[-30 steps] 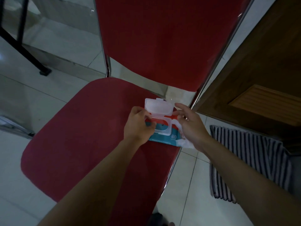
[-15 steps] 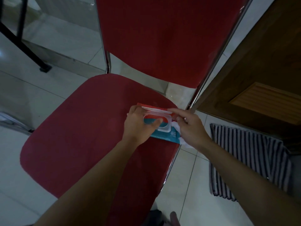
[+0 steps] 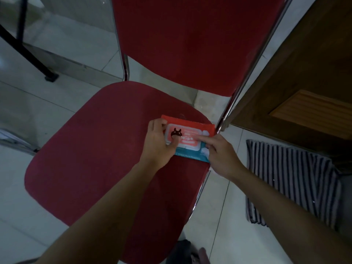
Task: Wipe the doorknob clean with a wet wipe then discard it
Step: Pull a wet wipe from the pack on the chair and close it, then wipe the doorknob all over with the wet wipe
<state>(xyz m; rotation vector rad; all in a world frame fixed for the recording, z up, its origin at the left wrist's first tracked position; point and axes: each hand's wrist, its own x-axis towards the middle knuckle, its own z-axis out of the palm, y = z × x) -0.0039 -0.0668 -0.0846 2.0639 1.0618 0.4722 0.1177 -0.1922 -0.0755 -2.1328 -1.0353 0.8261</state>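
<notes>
Person, head-camera view. Two forearms, both bare from wrist to the frame's lower edge; no sleeve, cuff or glove in view. Left hand (image 3: 156, 144): bare, no ring or band discernible. Right hand (image 3: 222, 155): bare; light too dim to tell any ring. Wrists without watch or strap.

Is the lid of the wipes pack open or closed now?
Closed. The lid lies flat on the wipes pack, its printed label facing up; the right hand presses it with a straight finger.
</notes>
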